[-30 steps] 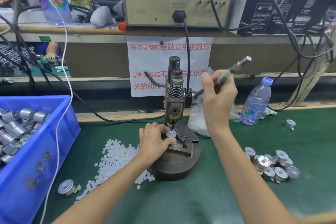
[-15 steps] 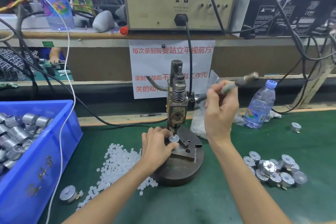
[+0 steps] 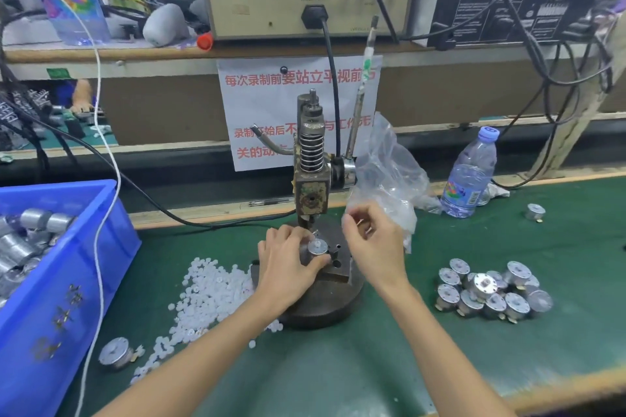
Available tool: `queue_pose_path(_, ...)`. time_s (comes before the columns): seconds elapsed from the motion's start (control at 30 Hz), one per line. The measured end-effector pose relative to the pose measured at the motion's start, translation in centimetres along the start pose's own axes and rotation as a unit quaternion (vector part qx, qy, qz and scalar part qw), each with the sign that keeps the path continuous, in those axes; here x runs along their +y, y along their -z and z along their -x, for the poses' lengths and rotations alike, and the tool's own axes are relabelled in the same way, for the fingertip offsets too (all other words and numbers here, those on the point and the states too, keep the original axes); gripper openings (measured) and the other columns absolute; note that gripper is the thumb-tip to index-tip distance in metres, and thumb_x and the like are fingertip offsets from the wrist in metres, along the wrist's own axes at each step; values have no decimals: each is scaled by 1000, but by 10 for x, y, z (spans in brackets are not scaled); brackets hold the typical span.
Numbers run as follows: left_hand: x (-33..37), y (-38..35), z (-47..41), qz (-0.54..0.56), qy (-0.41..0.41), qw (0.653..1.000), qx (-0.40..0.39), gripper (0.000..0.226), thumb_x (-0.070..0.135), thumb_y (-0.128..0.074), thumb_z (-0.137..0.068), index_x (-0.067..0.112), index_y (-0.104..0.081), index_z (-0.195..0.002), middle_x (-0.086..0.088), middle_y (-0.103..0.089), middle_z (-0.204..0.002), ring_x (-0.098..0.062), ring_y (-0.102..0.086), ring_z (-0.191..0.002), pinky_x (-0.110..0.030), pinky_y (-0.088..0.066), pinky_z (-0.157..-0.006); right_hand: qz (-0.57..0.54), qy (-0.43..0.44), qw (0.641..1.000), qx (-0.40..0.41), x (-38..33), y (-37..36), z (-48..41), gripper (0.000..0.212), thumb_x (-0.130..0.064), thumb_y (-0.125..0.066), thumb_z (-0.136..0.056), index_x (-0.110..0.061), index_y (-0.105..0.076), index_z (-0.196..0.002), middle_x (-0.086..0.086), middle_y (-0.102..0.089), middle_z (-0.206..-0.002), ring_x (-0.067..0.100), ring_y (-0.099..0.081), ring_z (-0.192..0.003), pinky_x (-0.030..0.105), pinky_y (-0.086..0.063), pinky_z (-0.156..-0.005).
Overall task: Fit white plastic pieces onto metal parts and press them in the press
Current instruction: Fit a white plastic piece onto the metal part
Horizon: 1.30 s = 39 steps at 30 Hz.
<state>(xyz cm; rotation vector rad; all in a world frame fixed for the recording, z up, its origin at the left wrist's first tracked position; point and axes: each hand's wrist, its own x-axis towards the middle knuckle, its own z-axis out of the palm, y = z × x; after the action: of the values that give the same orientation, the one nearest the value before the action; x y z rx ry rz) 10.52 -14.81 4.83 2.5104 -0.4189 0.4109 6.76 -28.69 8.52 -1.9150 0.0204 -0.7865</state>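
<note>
Head view: the left hand [image 3: 288, 262] grips the upright metal part [image 3: 317, 248] on the press [image 3: 310, 186], just left of the loosely curled, empty right hand [image 3: 372, 247].

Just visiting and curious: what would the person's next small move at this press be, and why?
Probably lift the metal part off the press block toward the right-hand pile: the left hand grips it in front of the press head, the lever stands upright, and the right hand hovers beside it.

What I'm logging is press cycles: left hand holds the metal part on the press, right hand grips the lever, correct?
No. The head view shows the right hand off the lever, beside the metal part; the left hand holds that part on the press.
</note>
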Motion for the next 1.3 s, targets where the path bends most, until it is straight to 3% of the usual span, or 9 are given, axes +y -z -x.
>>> queue_pose_path(0.1,14,-4,9,68,-19,997,12,24,45,-63,-80,27,-52,-92,18,-55,-92,-12,-44,-91,-26,-20,-74,92,-24,989,-113,18,3,11,11,-28,-69,-79,-30,-58,-80,-18,-48,-61,2,-46,-56,20,-39,-60)
queue_pose_path(0.27,45,-13,16,210,-22,977,-22,19,21,-66,-75,26,-52,-87,13,-60,-82,-8,-53,-72,-28,-42,-69,108,-96,972,-186,31,30,15,33,-49,-65,-68,-30,-62,-95,-18,-58,-78,-7,-47,-59,18,-36,-63)
queue_pose_path(0.53,129,-68,24,248,-81,960,-100,25,19,-68,-71,25,-57,-92,19,-55,-86,12,-44,-73,-14,-32,-64,177,-177,965,-82,59,121,22,14,-28,-70,-71,-27,-59,-80,-14,-61,-70,1,-55,-66,10,-37,-56)
queue_pose_path(0.63,160,-83,21,235,-127,952,-146,41,26,-72,-70,22,-56,-107,14,-54,-102,-1,-46,-92,-20,-35,-81,171,-192,967,-1,71,159,22,14,-26,-72,-73,-21,-65,-83,-9,-64,-69,10,-61,-66,19,-45,-63)
queue_pose_path(0.73,178,-97,18,158,-150,959,-181,58,41,-73,-68,25,-51,-119,10,-49,-113,-12,-37,-107,-25,-25,-87,237,-180,953,55,85,194,16,20,-31,-71,-76,-19,-67,-91,-7,-66,-75,13,-62,-75,23,-45,-72)
queue_pose_path(0.87,185,-114,19,118,-154,962,-193,63,44,-69,-71,27,-44,-127,8,-42,-120,-14,-30,-114,-23,-18,-86,358,-149,921,30,107,212,2,28,-33,-63,-83,-18,-65,-106,2,-69,-97,26,-58,-98,37,-40,-91)
queue_pose_path(0.97,186,-122,17,123,-155,963,-185,61,43,-66,-72,27,-44,-127,8,-43,-119,-14,-31,-114,-20,-14,-81,416,-112,902,-4,119,204,-14,33,-37,-57,-86,-22,-62,-114,-2,-67,-104,21,-51,-106,34,-27,-90)
queue_pose_path(1.17,183,-124,6,127,-159,962,-180,56,46,-66,-74,31,-45,-124,18,-39,-111,-8,-31,-110,-15,-11,-79,476,-137,860,-120,133,182,-30,31,-36,-53,-87,-20,-60,-113,1,-67,-104,24,-52,-108,34,-25,-83)
queue_pose_path(1.3,177,-121,1,133,-159,962,-177,58,47,-66,-75,29,-44,-126,14,-43,-123,-9,-31,-116,-16,-12,-82,449,-162,872,-110,138,181,-28,32,-35,-53,-85,-19,-61,-112,2,-68,-106,25,-56,-106,35,-30,-85)
